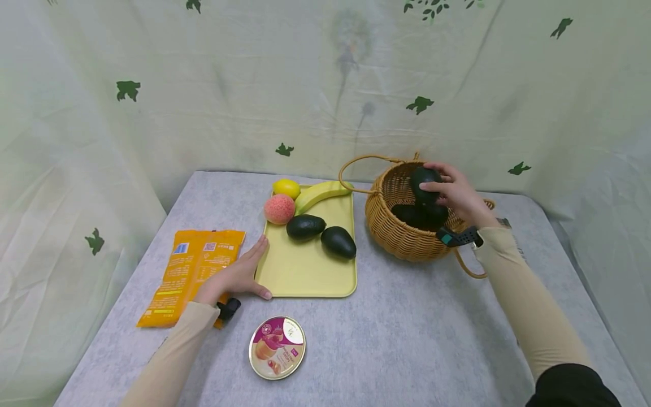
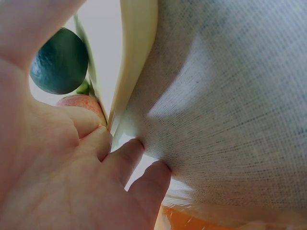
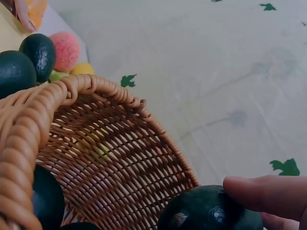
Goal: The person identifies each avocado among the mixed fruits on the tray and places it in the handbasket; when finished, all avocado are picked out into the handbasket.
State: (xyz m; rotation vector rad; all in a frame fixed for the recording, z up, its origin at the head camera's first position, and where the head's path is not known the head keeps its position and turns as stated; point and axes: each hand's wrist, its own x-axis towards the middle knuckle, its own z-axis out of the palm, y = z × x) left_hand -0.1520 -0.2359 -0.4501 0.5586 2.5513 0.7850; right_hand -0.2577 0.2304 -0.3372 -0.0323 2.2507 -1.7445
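My right hand grips a dark green avocado at the mouth of the wicker basket. Other dark avocados lie inside the basket, partly hidden. In the right wrist view, thumb and finger press on the held avocado. My left hand rests at the left edge of the yellow tray, fingers spread and fairly straight. On the tray sit two avocados, a pink peach-like fruit, a yellow lemon and a banana.
An orange packet lies left of the tray, partly under my left forearm. A round tin with a fruit label stands in front of the tray. The basket's handle arches toward the tray. A patterned curtain hangs behind the table.
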